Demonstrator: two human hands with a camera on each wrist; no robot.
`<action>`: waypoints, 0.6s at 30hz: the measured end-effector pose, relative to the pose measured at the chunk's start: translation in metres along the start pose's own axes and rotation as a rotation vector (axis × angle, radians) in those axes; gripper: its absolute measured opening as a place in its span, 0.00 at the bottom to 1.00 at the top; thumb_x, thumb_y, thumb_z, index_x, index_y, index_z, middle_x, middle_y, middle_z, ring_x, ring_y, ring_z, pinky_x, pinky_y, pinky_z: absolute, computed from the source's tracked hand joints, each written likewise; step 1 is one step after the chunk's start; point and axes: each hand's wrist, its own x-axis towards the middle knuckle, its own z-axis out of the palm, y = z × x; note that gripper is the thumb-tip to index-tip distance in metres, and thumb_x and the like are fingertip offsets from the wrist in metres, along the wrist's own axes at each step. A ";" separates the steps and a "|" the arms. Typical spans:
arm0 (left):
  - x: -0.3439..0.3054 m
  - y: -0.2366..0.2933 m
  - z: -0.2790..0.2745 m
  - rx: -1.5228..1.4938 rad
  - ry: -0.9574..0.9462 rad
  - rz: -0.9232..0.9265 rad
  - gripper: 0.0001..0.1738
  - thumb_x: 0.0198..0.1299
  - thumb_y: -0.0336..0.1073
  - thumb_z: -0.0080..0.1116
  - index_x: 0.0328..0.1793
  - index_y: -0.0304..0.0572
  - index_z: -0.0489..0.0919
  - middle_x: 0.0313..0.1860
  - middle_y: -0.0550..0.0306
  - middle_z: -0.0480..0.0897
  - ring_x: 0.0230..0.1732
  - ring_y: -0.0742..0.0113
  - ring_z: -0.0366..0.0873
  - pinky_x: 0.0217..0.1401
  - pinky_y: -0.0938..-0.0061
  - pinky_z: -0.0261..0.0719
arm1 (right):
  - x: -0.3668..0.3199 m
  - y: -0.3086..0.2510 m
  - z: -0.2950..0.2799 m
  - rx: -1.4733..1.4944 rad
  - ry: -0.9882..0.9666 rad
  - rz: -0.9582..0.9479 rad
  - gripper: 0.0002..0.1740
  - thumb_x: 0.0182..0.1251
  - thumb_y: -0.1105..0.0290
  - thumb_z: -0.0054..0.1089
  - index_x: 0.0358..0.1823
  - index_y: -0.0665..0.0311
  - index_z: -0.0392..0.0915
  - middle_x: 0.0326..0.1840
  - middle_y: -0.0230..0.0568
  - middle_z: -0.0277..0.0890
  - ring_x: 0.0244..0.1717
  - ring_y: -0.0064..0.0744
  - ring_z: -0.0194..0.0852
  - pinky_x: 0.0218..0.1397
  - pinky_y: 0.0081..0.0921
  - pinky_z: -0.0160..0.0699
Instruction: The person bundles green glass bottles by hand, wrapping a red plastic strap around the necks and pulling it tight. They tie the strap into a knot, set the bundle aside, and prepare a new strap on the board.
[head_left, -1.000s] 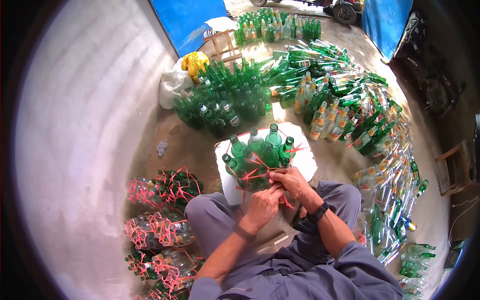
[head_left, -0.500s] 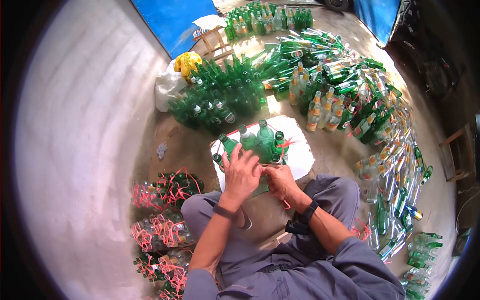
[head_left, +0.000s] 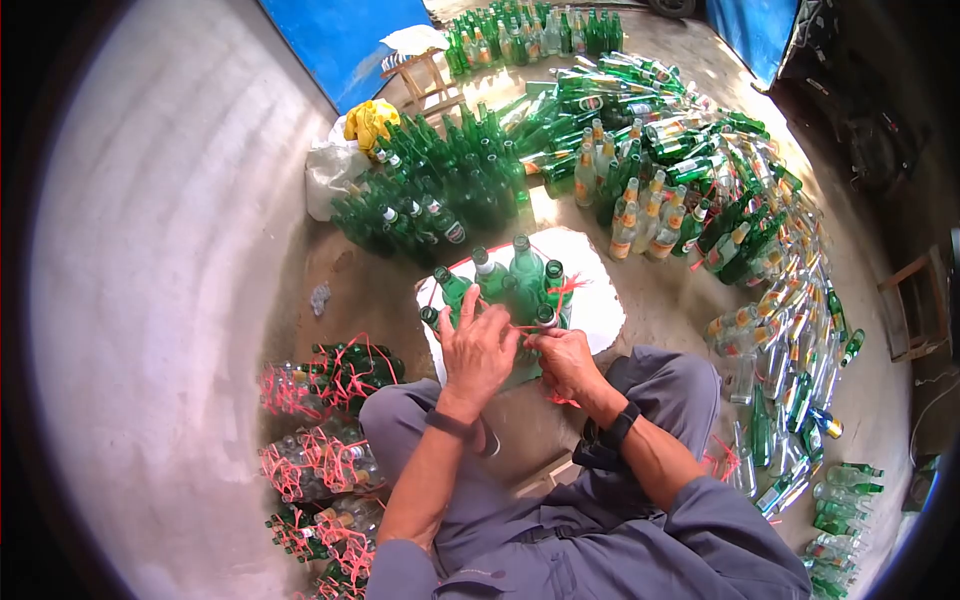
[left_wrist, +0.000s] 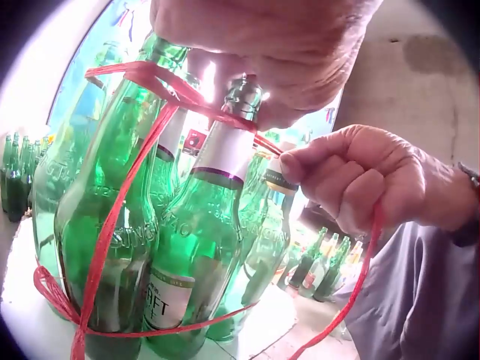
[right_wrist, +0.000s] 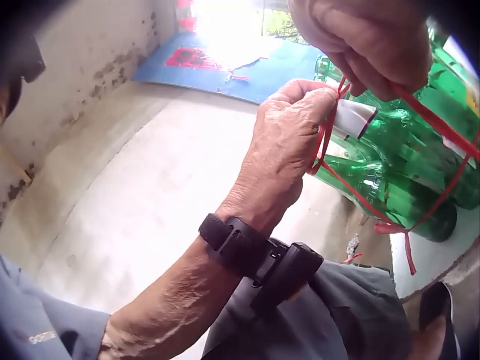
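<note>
Green bottles point(head_left: 526, 268) stand bunched on a white board point(head_left: 603, 310). Red string point(left_wrist: 104, 232) wraps them in the left wrist view, low down and around the necks. My left hand point(head_left: 478, 355) reaches over the near necks with fingers spread; in the right wrist view its thumb and fingertips point(right_wrist: 324, 97) pinch the string beside a white-labelled neck. Just right of it, my right hand point(head_left: 568, 364) has curled fingers and pinches the string close to the necks. A loose length hangs from this right hand point(left_wrist: 367, 180) in the left wrist view.
String-tied bundles of bottles point(head_left: 320, 460) lie at the left. Standing green bottles point(head_left: 430, 190) are beyond the board, and a long heap of lying bottles point(head_left: 780, 300) curves down the right side. My knees flank the board's near side.
My left hand has moved from beside the right hand up over the bottle necks, its fingers spreading. My right hand has stayed near the string; the head view has shifted slightly.
</note>
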 end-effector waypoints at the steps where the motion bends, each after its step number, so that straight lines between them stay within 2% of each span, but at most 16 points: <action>1: 0.000 0.001 -0.001 -0.003 0.000 -0.002 0.11 0.55 0.36 0.68 0.44 0.47 0.81 0.49 0.60 0.84 0.77 0.50 0.67 0.70 0.38 0.58 | -0.002 -0.001 0.001 -0.003 0.002 0.001 0.07 0.69 0.70 0.60 0.38 0.68 0.82 0.13 0.24 0.59 0.09 0.18 0.49 0.11 0.26 0.45; 4: 0.000 0.004 -0.001 0.037 -0.042 -0.016 0.14 0.53 0.37 0.69 0.45 0.47 0.80 0.49 0.58 0.83 0.77 0.50 0.66 0.71 0.35 0.57 | -0.004 0.000 0.004 -0.081 0.035 -0.035 0.09 0.68 0.70 0.61 0.37 0.69 0.84 0.13 0.25 0.61 0.09 0.19 0.52 0.11 0.26 0.48; 6: 0.000 0.004 0.003 0.066 -0.026 -0.025 0.16 0.52 0.37 0.69 0.46 0.47 0.79 0.50 0.57 0.82 0.77 0.49 0.65 0.72 0.35 0.57 | 0.000 0.007 0.004 -0.237 0.058 -0.232 0.11 0.68 0.68 0.62 0.36 0.70 0.85 0.13 0.27 0.64 0.10 0.18 0.55 0.12 0.26 0.51; 10: -0.002 0.003 0.005 0.056 -0.007 -0.024 0.15 0.53 0.37 0.68 0.46 0.47 0.79 0.50 0.57 0.82 0.77 0.49 0.66 0.72 0.35 0.57 | -0.001 0.007 -0.002 -0.347 0.038 -0.333 0.13 0.69 0.67 0.62 0.36 0.72 0.86 0.14 0.28 0.68 0.14 0.15 0.58 0.16 0.25 0.55; 12: 0.000 0.002 0.003 0.084 -0.036 -0.022 0.19 0.50 0.36 0.71 0.49 0.46 0.81 0.53 0.58 0.84 0.77 0.51 0.67 0.72 0.41 0.57 | -0.006 -0.001 -0.005 -0.557 0.042 -0.435 0.15 0.68 0.66 0.62 0.36 0.75 0.86 0.17 0.33 0.72 0.21 0.19 0.64 0.25 0.29 0.66; 16: 0.001 0.001 0.001 0.056 -0.065 -0.044 0.18 0.51 0.36 0.70 0.49 0.45 0.81 0.54 0.57 0.84 0.77 0.51 0.66 0.73 0.42 0.56 | 0.004 0.006 -0.010 -0.540 0.044 -0.460 0.15 0.69 0.67 0.62 0.34 0.75 0.85 0.15 0.38 0.69 0.21 0.20 0.64 0.24 0.32 0.67; 18: -0.001 0.001 0.002 0.055 -0.059 -0.033 0.19 0.51 0.36 0.70 0.50 0.45 0.81 0.55 0.56 0.84 0.77 0.50 0.66 0.73 0.44 0.57 | 0.002 0.006 -0.010 -0.650 0.068 -0.586 0.15 0.69 0.67 0.62 0.32 0.75 0.83 0.15 0.44 0.68 0.20 0.21 0.63 0.25 0.33 0.68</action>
